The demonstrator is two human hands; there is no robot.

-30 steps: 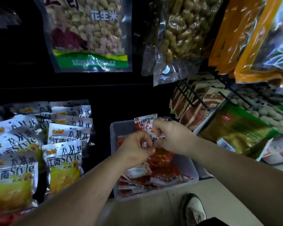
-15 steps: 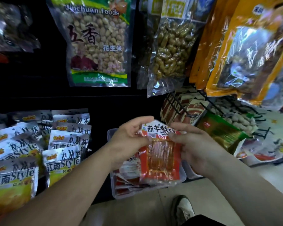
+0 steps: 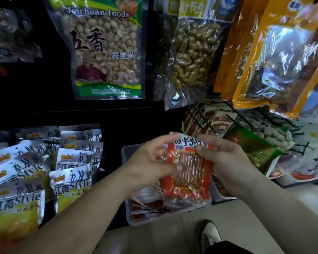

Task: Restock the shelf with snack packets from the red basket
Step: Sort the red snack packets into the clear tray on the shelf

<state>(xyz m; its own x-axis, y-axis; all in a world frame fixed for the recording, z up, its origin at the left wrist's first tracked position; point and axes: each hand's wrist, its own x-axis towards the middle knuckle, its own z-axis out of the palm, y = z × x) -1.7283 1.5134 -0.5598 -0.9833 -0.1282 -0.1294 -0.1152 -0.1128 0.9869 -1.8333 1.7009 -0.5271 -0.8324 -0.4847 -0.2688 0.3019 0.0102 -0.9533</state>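
Both grips on one red snack packet (image 3: 189, 169), held up over the tub.
Left grip (image 3: 151, 167) pinches the packet's left edge, thumb on the front; its fingers are blurred. Right grip (image 3: 226, 162) pinches the top right, thumb on the white header and fingers behind. The packet faces the camera, roughly upright, with its clear window showing orange strips. Below it, a clear tub (image 3: 124, 153) holds more red packets (image 3: 147, 204); a shoe (image 3: 207, 235) is on the floor nearby. Silver-yellow packs (image 3: 72, 180) fill the shelf to the left. A peanut bag (image 3: 106, 52) and orange bags (image 3: 275, 61) hang further back.
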